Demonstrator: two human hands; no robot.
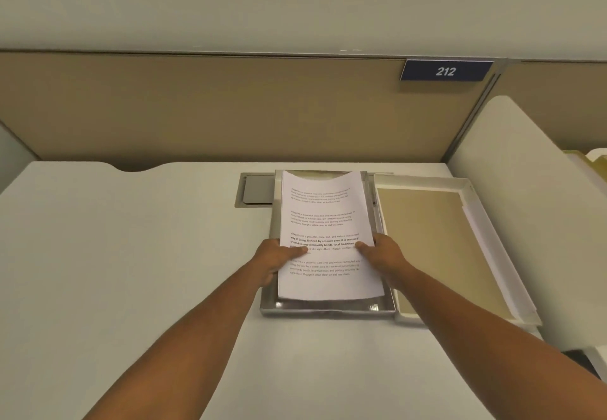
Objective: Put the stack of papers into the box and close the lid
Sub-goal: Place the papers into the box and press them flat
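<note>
Papers (323,222), a thin white stack of printed sheets with blocks of black text, are held over a shallow metal box (328,310) whose shiny grey rim shows below and beside them; whether the stack touches the box floor cannot be told. The far end of the stack curls upward in a soft wave, and the near corners are square and slightly fanned. The left hand (279,257) grips the stack's left edge, thumb lying flat on the top sheet and the fingers tucked underneath, clamped on the papers. The right hand (382,252) does the same on the right edge, thumb on top, fingers hidden below. Just right of the right hand lies the lid (437,249), an open rectangular tray of white card with a tan inside face and low upright walls, set touching or nearly touching the box's right side. Beyond the fingers, a grey recessed plate (256,191) sits in the table (131,255), partly covered by the box. The table is smooth, pale and matte, with a wide bare stretch to the left of the left hand and toward the near edge. Behind it stands a tan fabric partition (213,107) carrying a dark blue sign (446,71) marked 212.
</note>
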